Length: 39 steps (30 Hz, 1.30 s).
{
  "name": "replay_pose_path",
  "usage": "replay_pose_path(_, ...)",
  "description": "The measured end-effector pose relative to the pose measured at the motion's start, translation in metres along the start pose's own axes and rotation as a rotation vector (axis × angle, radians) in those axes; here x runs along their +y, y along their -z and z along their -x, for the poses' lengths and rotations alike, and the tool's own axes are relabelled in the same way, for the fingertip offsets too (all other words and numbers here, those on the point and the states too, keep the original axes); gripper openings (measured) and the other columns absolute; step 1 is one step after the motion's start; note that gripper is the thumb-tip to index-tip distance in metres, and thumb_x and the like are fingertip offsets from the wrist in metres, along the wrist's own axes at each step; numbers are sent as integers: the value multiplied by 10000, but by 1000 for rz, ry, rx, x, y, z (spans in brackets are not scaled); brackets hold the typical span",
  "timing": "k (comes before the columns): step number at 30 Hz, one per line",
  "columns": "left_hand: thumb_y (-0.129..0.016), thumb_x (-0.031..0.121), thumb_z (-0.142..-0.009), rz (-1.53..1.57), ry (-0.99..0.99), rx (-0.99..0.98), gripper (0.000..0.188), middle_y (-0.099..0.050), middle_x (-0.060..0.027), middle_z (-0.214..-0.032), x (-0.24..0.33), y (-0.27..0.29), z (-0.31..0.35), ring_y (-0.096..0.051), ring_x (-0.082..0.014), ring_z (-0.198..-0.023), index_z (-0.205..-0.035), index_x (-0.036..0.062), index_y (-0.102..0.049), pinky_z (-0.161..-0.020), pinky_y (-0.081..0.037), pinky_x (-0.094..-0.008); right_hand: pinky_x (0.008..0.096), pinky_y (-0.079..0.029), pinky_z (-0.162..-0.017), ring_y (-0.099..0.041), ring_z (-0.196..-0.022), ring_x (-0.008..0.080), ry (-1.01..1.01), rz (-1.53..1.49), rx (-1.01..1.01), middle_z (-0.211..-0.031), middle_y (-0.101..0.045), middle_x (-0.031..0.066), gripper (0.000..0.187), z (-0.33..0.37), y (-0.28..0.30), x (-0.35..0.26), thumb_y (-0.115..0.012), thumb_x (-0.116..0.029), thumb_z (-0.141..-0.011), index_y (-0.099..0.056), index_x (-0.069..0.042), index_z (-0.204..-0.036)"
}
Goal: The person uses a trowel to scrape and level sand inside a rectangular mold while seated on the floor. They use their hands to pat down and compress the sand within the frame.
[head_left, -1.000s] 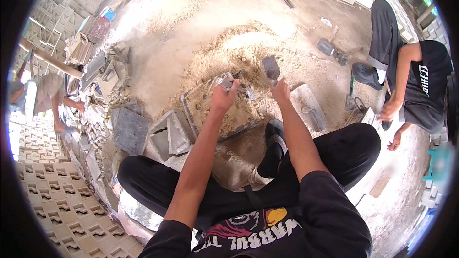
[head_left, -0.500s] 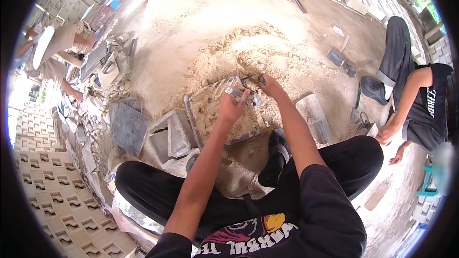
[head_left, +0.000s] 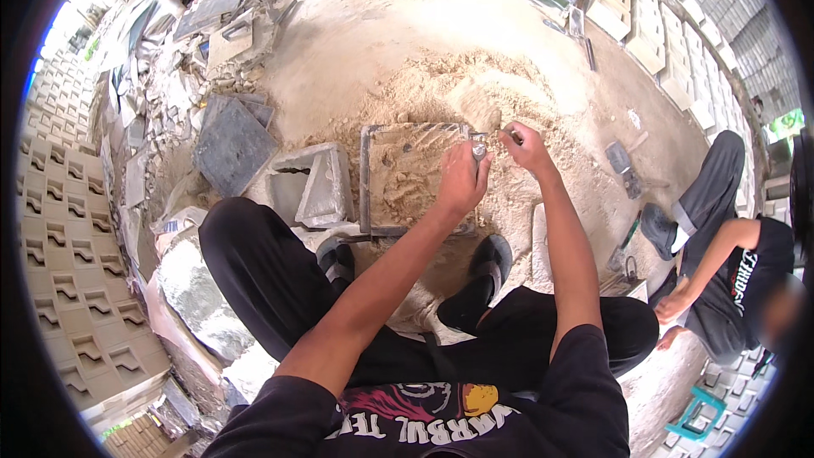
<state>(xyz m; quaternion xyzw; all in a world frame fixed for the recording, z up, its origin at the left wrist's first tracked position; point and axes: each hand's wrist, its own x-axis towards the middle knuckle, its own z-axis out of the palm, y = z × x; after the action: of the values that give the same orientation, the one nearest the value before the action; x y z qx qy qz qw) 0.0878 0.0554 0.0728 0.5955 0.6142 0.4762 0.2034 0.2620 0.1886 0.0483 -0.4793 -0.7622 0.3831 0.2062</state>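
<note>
In front of my feet lies a dark rectangular mould frame (head_left: 365,178) with sandy, pale brown material (head_left: 407,171) inside. At its far right corner, my left hand (head_left: 463,176) is closed around a small silvery metal piece (head_left: 479,152). Just to the right, my right hand (head_left: 527,149) is curled with its fingertips together, beside a small dark thing that I cannot make out. A short gap separates the two hands. Loose sand (head_left: 483,89) is heaped just beyond them.
A hollow concrete block (head_left: 326,187) and a dark square slab (head_left: 231,146) lie left of the frame, near rubble (head_left: 161,110). At right, a co-worker (head_left: 721,276) sits near a trowel-like tool (head_left: 623,161). Pale blocks (head_left: 644,42) line the far right; patterned blocks (head_left: 72,271) stack left.
My view has turned, so the surroundings sit differently in the picture. Both hands stay by the frame's far right corner. My right hand is a little farther from my left.
</note>
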Motion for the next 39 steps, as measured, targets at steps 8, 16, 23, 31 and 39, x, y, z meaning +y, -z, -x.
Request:
replay_pose_path(8,-502,285,-975,0,3,-16,297,-573,-210,-980,-4,9,1,-513,-396,-949,-1043,0,-547,-880,-362,-490,452,-524,-724,-670,-859,367,53,347,164,-934,-694,149,334,-4,-37,-25,-563,-400,-914,-581,-126,-1103)
replay_pose_path(16,-537,206,-955,-34,-45,-54,190,-596,-159,-926,0,9,7,-536,-349,-919,-1022,29,-558,-862,-368,-455,527,-470,-833,-618,-956,465,-527,360,501,-985,-645,291,445,-14,-44,96,-486,-413,-949,-578,-3,-1094)
replay_pose_path(23,-540,205,-947,-48,7,-44,199,-590,-182,-935,-10,3,8,-541,-358,-922,-1018,20,-553,-866,-379,-454,341,-488,-558,-597,-565,217,-329,-42,31,-709,-631,147,406,-22,-59,66,-583,-390,-930,-644,3,-1015)
replay_pose_path(31,-538,224,-952,-9,-30,-39,226,-580,-200,-926,-6,2,6,-535,-380,-921,-1015,7,-547,-871,-378,-457,267,-397,-424,-488,-447,95,-320,-310,157,-593,-550,25,355,-8,-42,72,-613,-387,-937,-625,-37,-1001)
replay_pose_path(39,-562,253,-938,-22,-132,-70,279,-576,-213,-956,4,-3,8,-527,-382,-942,-1045,-4,-548,-865,-381,-463,242,-353,-410,-440,-438,75,-240,-394,-33,-604,-533,12,286,4,-2,-2,-613,-305,-945,-614,-29,-1017)
